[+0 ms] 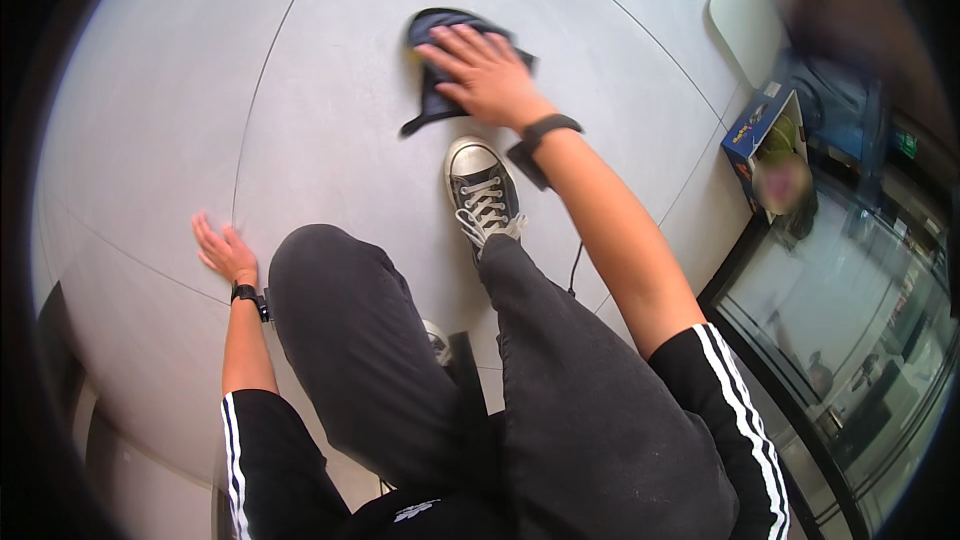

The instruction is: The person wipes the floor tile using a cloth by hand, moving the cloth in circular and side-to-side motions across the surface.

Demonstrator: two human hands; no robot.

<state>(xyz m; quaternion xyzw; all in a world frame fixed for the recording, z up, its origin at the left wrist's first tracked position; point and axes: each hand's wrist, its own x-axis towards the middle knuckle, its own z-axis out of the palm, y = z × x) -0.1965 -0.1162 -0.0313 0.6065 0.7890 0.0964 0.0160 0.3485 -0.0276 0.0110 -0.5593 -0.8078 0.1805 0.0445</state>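
Note:
My right hand [480,79] lies flat, palm down, on a dark blue cloth with black edging [442,101] spread on the grey tiled floor [352,90]. Its fingers are extended over the cloth rather than closed around it; hand and cloth are slightly blurred. A black band is on the right wrist. Off to the left, beside my bent knee [330,277], my left hand [223,251] is at the floor with fingers spread and nothing in it. Whether that palm bears on the tile cannot be told. Just below the cloth is my black-and-white canvas sneaker [484,191].
At right, a black-framed glass-topped cabinet or table [795,292] stands near my right arm. A blue printed cardboard box [757,135] sits at its corner, beside a blurred object. A white rounded panel [742,22] is behind. A thin black cable [576,270] hangs near my right leg.

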